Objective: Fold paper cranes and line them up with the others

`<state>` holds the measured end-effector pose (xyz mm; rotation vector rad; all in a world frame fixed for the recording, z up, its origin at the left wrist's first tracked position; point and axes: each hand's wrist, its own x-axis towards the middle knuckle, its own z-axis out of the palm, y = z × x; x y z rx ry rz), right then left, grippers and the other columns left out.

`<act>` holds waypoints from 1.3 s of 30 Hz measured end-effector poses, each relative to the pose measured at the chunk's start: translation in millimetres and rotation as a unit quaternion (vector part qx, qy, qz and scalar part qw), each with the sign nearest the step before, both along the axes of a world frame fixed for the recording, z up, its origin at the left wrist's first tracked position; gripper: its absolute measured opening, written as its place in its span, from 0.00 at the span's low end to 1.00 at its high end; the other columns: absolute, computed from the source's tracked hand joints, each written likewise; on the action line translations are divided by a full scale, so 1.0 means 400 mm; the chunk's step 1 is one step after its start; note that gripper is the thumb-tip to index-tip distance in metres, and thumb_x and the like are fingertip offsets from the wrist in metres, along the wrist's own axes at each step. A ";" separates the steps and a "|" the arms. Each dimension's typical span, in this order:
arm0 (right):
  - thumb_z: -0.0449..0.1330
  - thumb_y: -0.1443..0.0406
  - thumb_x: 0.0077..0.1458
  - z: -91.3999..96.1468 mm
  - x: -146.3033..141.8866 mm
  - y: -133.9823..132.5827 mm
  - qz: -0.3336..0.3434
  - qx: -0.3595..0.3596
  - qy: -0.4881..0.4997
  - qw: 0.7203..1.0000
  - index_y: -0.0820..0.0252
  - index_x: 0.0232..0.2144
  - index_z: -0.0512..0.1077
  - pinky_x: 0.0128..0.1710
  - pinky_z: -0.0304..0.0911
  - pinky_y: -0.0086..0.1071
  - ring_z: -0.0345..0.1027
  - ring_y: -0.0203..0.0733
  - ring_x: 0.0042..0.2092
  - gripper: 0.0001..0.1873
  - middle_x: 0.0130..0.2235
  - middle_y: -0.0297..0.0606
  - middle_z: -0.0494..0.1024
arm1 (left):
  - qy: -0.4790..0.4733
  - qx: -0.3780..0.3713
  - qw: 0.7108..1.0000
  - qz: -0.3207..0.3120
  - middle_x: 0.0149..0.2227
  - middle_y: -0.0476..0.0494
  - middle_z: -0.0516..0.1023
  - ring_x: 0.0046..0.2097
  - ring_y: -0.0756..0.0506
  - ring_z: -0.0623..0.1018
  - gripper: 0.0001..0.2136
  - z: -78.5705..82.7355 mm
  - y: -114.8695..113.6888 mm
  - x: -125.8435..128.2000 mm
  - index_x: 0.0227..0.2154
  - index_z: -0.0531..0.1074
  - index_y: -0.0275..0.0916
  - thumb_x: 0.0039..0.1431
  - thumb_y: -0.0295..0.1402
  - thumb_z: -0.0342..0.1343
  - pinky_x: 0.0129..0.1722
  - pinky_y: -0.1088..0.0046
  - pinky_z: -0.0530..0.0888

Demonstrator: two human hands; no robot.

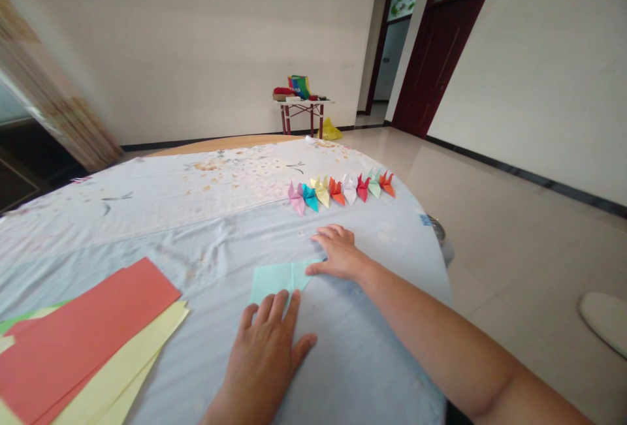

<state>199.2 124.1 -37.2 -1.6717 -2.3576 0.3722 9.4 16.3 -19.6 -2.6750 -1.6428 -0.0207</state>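
- A pale mint sheet of paper point(275, 279), partly folded, is laid flat on the surface point(206, 229) near its front middle, between the two hands.
- The near edge of the sheet is pressed by the left hand point(267, 353), which is spread palm down with the fingers point(279, 307) extended and flat, their tips touching the paper; nothing is gripped.
- The right corner of the sheet is held down by the right hand point(337, 252), reached in from the right with the forearm crossing the front of the surface; its fingers are stretched out and slightly curled, and the thumb is laid on the paper's edge. Whether a flap is pinched beneath the thumb cannot be told, since the spot is covered by the hand.
- A fold line is seen running across the sheet, just left of the right hand.
- Beyond the right hand, a row of small folded paper cranes point(340, 190) is stood in a line on the surface: pink, teal, yellow, orange, white, red, pale green and orange again.
- At the left front, a stack of long paper strips point(93, 340) is spread out, a red one on top of yellow ones, with a sliver of green at the far left edge.
- The surface is covered by a light blue cloth with a faint printed pattern.
- Far behind, against the wall, a small red-legged table point(300, 111) is loaded with coloured things, and a yellow bag point(331, 130) is set on the floor beside it.
- Dark red doors point(435, 59) are seen at the right rear.
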 end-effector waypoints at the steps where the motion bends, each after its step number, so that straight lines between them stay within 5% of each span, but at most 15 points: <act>1: 0.55 0.41 0.41 -0.001 0.001 0.002 0.000 -0.005 -0.001 1.000 0.55 0.53 0.61 0.54 0.40 0.50 0.42 0.55 0.59 0.41 0.58 0.44 0.58 | 0.005 0.006 1.000 -0.002 0.53 0.38 0.69 0.52 0.37 0.67 0.21 -0.002 -0.005 -0.004 0.53 0.64 0.40 0.56 0.38 0.50 0.50 0.53 0.62; 6: 0.55 0.41 0.41 0.004 0.007 0.008 0.005 -0.006 -0.006 1.000 0.54 0.53 0.61 0.54 0.40 0.50 0.42 0.55 0.58 0.40 0.58 0.44 0.57 | 0.011 0.030 0.999 -0.005 0.51 0.38 0.71 0.50 0.36 0.69 0.18 0.010 -0.018 -0.014 0.48 0.68 0.40 0.54 0.38 0.53 0.49 0.52 0.63; 10: 0.58 0.43 0.40 0.012 0.004 0.006 0.021 0.014 -0.005 1.000 0.53 0.52 0.63 0.53 0.40 0.49 0.42 0.54 0.57 0.39 0.57 0.44 0.59 | -0.036 0.030 0.999 0.006 0.44 0.40 0.75 0.45 0.39 0.72 0.14 0.039 0.002 -0.002 0.39 0.73 0.40 0.58 0.40 0.46 0.46 0.57 0.65; 17: 0.61 0.53 0.46 0.022 -0.017 -0.012 0.101 0.054 0.025 0.993 0.55 0.36 0.71 0.47 0.48 0.39 0.55 0.45 0.46 0.17 0.39 0.37 0.69 | -0.093 0.006 0.996 0.014 0.46 0.42 0.72 0.47 0.42 0.69 0.15 0.014 0.030 0.004 0.46 0.68 0.42 0.60 0.37 0.43 0.47 0.62 0.64; 31: 0.57 0.66 0.46 0.036 -0.042 -0.008 0.121 0.007 0.142 0.982 0.61 0.33 0.68 0.36 0.57 0.29 0.63 0.38 0.35 0.08 0.32 0.36 0.71 | -0.145 0.016 0.988 0.044 0.42 0.42 0.72 0.45 0.42 0.70 0.13 0.004 0.033 0.001 0.44 0.69 0.43 0.59 0.36 0.44 0.45 0.62 0.65; 35: 0.57 0.68 0.46 0.031 -0.046 -0.008 0.100 -0.046 0.265 0.958 0.60 0.43 0.66 0.33 0.58 0.27 0.63 0.34 0.31 0.19 0.29 0.30 0.69 | -0.156 0.049 0.985 0.049 0.42 0.42 0.72 0.43 0.43 0.72 0.12 -0.008 0.041 -0.001 0.43 0.68 0.42 0.57 0.36 0.46 0.44 0.64 0.67; 39: 0.56 0.66 0.49 0.039 -0.067 -0.022 0.103 -0.159 0.417 0.889 0.61 0.45 0.62 0.26 0.60 0.25 0.61 0.29 0.23 0.19 0.26 0.27 0.64 | -0.201 0.102 0.973 0.059 0.38 0.44 0.72 0.41 0.44 0.73 0.11 -0.011 0.050 -0.006 0.41 0.67 0.41 0.55 0.35 0.49 0.41 0.67 0.69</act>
